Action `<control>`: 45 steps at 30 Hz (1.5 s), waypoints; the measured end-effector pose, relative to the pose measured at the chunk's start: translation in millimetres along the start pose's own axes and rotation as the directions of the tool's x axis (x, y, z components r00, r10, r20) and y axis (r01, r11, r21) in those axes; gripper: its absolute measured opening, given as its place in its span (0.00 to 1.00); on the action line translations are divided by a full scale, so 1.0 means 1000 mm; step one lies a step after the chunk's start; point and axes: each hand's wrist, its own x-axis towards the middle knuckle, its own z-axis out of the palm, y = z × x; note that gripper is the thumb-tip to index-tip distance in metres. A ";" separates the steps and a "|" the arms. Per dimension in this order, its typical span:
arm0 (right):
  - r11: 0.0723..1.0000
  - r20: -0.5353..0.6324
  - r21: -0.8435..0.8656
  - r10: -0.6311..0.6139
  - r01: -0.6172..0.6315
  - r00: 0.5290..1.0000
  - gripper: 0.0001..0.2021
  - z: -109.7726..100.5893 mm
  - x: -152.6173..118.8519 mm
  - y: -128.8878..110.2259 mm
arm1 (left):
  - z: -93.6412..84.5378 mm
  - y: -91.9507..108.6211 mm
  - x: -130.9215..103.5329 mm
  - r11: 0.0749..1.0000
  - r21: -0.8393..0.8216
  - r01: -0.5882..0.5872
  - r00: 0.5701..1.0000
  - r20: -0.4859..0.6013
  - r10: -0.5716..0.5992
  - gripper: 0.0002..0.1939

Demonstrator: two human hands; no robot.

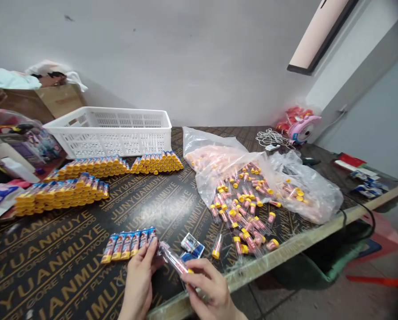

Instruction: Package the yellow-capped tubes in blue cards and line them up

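My right hand [210, 289] grips a clear tube [175, 260] with a yellow cap and pinkish contents by its capped end. The tube slants up and left towards my left hand [139, 276]. Thumb and finger of that hand are pinched together beside the tube's far end; whatever is between them is hidden. Just beyond my left hand lies a short row of blue-labelled tubes [127, 245] with yellow caps. Small printed labels [193, 245] lie behind the held tube. One unlabelled tube [216, 247] rests to their right.
Loose unlabelled tubes [242, 213] spill from a clear plastic bag [219, 153] towards the table edge [268, 262]. Stacked labelled tubes [61, 194] stand at left, before a white basket [119, 138]. A second bag [319, 195], white cable [272, 138] and pink fan [304, 130] are at right.
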 end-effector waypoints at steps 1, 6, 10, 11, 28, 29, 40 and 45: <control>1.000 -0.003 0.016 0.022 -0.022 1.000 0.23 0.000 0.000 -0.001 | 0.000 -0.001 -0.001 1.000 0.005 0.014 0.999 0.038 -0.014 0.23; 0.993 0.027 0.053 0.103 -0.105 0.994 0.20 -0.005 0.001 -0.003 | -0.002 0.004 0.002 0.999 0.000 0.033 0.995 0.093 -0.033 0.21; 0.993 -0.003 -0.026 0.119 -0.119 0.993 0.19 -0.011 -0.001 -0.002 | -0.003 0.009 0.005 1.000 0.020 -0.008 1.000 0.022 0.007 0.22; 0.991 -0.025 -0.054 0.121 -0.122 0.992 0.19 -0.012 -0.001 -0.001 | -0.004 0.009 0.006 1.000 0.016 -0.012 1.000 0.013 0.012 0.22; 0.986 0.112 -0.147 -0.064 0.080 0.992 0.25 0.003 -0.012 0.001 | -0.001 -0.002 -0.003 1.000 -0.020 0.020 0.992 0.122 -0.017 0.21; 0.991 0.118 -0.127 -0.031 0.046 0.993 0.25 0.003 -0.011 0.001 | 0.000 -0.002 -0.005 0.999 -0.018 0.031 0.986 0.164 -0.028 0.21; 0.982 0.075 -0.065 0.184 -0.180 0.980 0.37 -0.004 0.000 0.013 | 0.001 0.003 -0.030 0.961 0.242 0.133 0.831 0.500 -0.241 0.18; 0.959 0.241 0.137 0.211 -0.248 0.947 0.42 -0.005 -0.002 0.013 | 0.000 -0.002 -0.034 0.940 0.301 0.161 0.819 0.491 -0.297 0.16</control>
